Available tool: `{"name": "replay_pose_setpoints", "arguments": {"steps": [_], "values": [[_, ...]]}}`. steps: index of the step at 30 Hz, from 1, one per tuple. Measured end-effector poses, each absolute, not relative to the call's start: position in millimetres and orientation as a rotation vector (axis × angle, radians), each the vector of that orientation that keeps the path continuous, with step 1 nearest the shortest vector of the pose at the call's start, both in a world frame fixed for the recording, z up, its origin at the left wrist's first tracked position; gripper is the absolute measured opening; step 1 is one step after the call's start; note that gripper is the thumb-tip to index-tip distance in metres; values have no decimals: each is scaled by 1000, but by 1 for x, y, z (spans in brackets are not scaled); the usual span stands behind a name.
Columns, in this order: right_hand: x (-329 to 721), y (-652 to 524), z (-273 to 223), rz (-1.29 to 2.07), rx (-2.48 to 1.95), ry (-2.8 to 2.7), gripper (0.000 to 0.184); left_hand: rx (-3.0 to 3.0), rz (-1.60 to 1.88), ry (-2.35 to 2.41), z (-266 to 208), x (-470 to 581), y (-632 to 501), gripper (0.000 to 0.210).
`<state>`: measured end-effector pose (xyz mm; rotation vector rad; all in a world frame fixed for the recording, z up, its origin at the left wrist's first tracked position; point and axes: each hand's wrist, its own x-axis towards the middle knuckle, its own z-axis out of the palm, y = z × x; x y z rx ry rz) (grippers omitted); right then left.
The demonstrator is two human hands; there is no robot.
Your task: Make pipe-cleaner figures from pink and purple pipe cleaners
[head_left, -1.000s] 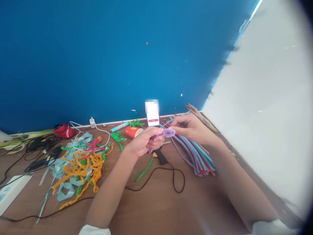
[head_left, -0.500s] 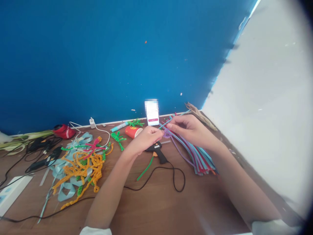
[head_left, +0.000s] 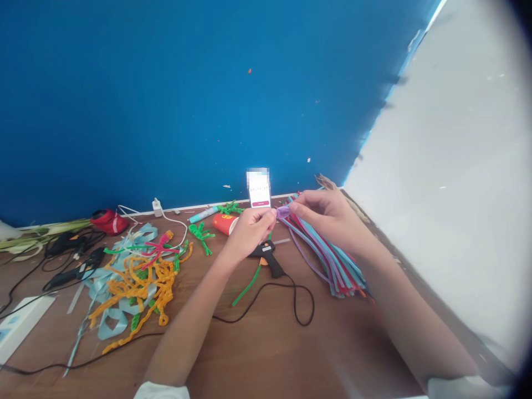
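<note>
A purple pipe cleaner (head_left: 283, 212), bent into small loops, is stretched between my two hands above the table. My left hand (head_left: 254, 227) pinches its left end between thumb and fingertips. At the other end, the thumb and forefinger of my right hand (head_left: 322, 213) close on the loops. Below and beyond the right hand lies a bundle of pipe cleaners (head_left: 332, 266) in purple, blue and red. A black glue gun (head_left: 270, 257) rests on the table just under my left hand, and a green pipe cleaner (head_left: 247, 288) lies near it.
A lit phone (head_left: 259, 191) leans against the blue wall. Beside it lie a red paper cup (head_left: 223, 223) and green twisted figures (head_left: 201, 237). Left, orange pipe cleaners (head_left: 153, 282) tangle with blue ribbon (head_left: 113, 327). A white power strip (head_left: 22, 327) and black cables lie nearby.
Both hands have risen slightly. The purple loops now look narrower and flatter between my fingers, and my right fingertips have come down onto them.
</note>
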<state>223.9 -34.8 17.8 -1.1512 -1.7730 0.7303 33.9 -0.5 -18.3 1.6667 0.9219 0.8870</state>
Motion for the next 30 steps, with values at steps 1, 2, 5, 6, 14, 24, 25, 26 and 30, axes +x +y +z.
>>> {"name": "replay_pose_setpoints", "arguments": {"steps": [1,2,5,6,14,24,25,26,30], "values": [[223,-36,18,724,-1150,-1788,30,1664,910,912,-18,34,-1,37],[222,-37,18,720,-1147,-1802,29,1662,939,903,-18,35,-1,38],[218,-38,17,729,-1132,-1830,31,1623,1050,896,-19,38,-1,40],[216,-38,16,731,-1121,-1841,31,1593,1087,901,-20,39,-1,40],[205,-26,1,821,-987,-1861,33,1282,1212,778,-21,45,-3,36],[204,-24,-3,1029,-849,-1781,37,1115,1101,630,-18,47,-4,40],[204,-24,-3,1053,-851,-1774,38,1109,1082,612,-19,47,-4,40],[205,-23,-4,1078,-854,-1763,38,1103,1056,589,-19,46,-3,41],[209,-18,-6,1168,-841,-1729,38,1076,908,489,-18,39,-1,42]]}}
